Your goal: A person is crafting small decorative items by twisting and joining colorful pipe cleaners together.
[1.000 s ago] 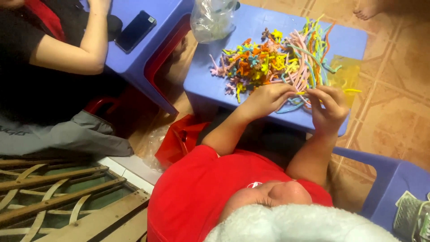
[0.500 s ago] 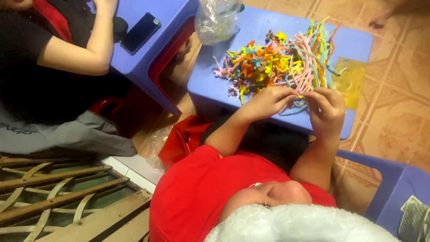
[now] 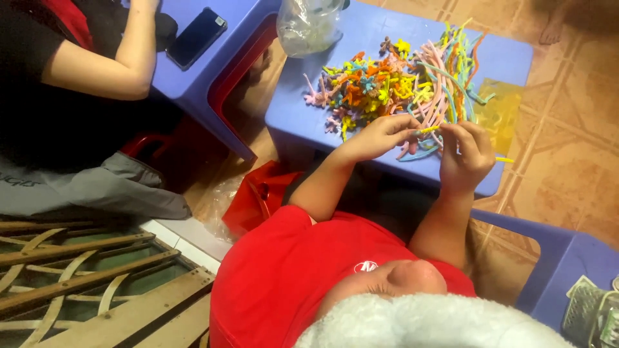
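Observation:
A heap of colourful pipe cleaners lies on a small blue plastic table. My left hand and my right hand are at the near edge of the heap, close together. They pinch a short yellow pipe cleaner between them. A yellow end sticks out past my right hand on the right. My red shirt fills the bottom of the view.
A clear plastic bag stands at the table's far left, a yellow sheet at its right. Another person's arm rests on a second blue table with a black phone. Red bag on the floor; blue stool right; wooden bars lower left.
My hands stay together at the heap's near edge, working the yellow piece; the fingers have shifted a little. The view has moved slightly.

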